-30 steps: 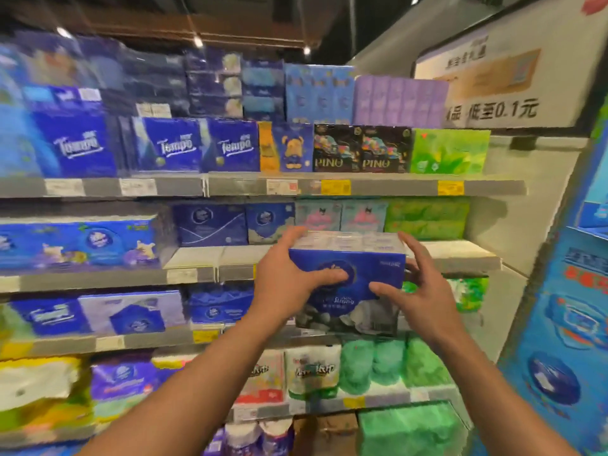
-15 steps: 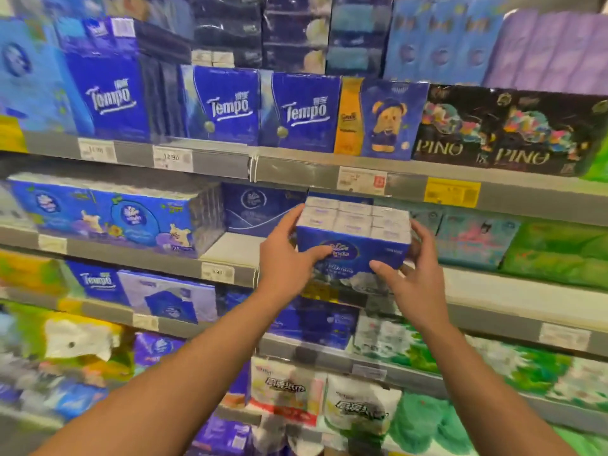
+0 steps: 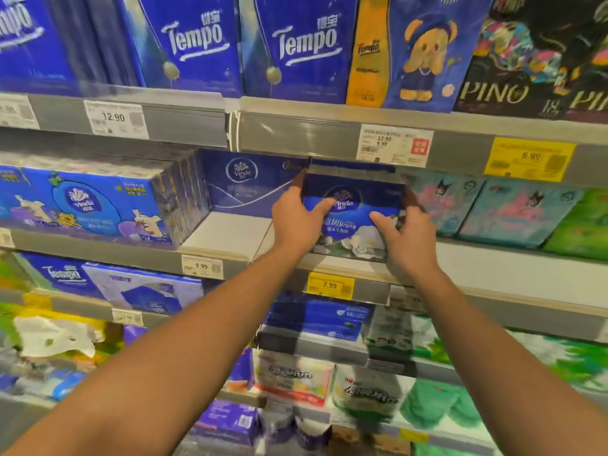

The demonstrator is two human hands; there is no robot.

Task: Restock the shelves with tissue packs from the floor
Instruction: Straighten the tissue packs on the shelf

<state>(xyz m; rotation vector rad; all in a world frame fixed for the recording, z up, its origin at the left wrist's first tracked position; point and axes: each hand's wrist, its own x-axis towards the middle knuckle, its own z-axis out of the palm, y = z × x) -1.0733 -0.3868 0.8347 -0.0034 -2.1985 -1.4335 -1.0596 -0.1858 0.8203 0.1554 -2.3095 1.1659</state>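
Grey metal store shelving [image 3: 184, 116] fills the whole frame in stacked tiers. Price tags are clipped to the shelf edges: a white tag [image 3: 113, 118] at upper left, a white tag [image 3: 393, 144] at centre right, a yellow tag [image 3: 529, 158] at far right and a yellow tag [image 3: 330, 285] at centre. A bare pale shelf board [image 3: 227, 233] shows at centre left. Lighting is dim and even. Lower tiers are blurred.

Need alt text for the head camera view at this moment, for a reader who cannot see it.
Both hands, left hand and right hand, grip a dark blue Vinda tissue pack and set it on the middle shelf, beside a bare gap. Tempo packs line the shelf above.
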